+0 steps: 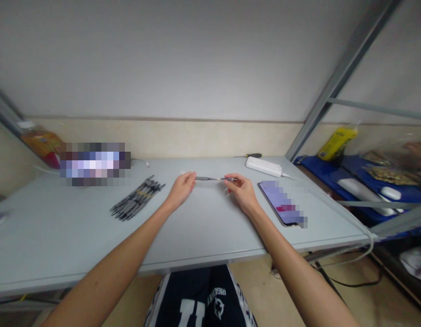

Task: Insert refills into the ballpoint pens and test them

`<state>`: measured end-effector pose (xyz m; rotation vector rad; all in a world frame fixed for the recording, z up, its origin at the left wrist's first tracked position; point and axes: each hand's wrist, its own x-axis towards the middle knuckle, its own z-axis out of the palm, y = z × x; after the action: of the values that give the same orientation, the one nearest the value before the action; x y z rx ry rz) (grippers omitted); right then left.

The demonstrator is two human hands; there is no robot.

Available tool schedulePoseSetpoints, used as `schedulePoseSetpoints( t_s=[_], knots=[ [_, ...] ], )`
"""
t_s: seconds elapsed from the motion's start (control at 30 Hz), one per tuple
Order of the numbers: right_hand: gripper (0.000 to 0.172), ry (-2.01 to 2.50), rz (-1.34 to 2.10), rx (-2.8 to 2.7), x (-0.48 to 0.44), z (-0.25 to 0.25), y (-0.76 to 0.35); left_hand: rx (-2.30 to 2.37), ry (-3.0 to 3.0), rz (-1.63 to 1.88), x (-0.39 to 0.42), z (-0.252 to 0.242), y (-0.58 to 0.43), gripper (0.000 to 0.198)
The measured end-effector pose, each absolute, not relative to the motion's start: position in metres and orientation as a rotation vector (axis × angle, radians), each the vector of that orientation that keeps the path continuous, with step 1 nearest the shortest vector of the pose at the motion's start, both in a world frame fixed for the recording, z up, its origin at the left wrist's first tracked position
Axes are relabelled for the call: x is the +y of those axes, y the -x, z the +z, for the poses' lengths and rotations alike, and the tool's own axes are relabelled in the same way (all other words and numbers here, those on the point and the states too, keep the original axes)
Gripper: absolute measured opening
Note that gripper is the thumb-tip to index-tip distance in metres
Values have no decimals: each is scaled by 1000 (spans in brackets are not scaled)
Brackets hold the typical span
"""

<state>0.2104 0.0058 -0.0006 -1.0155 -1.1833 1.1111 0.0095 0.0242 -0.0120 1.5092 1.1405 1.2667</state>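
Observation:
My left hand (183, 188) is closed, its thumb and fingers pinching one end of a grey pen barrel (202, 178). From the barrel a thinner shaft (215, 179) runs across to my right hand (243, 190). That hand is also closed, with the fingertips gripping the shiny dark end of the same pen. The pen lies level, just above the grey table (210, 227); whether its parts are joined cannot be made out. Left of my left hand, a pile of several similar dark pens (137, 198) rests on the tabletop.
Behind my right hand are a screwdriver (254, 155) and a white power strip (264, 166) with its cable. A phone (277, 203) lies to the right. At the back left stand a blurred lit screen (94, 164) and an orange bottle (43, 141). Metal posts (309, 120) border the right side.

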Motion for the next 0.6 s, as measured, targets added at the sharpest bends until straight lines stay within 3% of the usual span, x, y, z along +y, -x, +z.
schedulePoseSetpoints(
  t_s=[0.6],
  knots=[
    [20,880,1190,-743,11,5,-218,1037,-1175,1385,28,-11,-9,38]
  ],
)
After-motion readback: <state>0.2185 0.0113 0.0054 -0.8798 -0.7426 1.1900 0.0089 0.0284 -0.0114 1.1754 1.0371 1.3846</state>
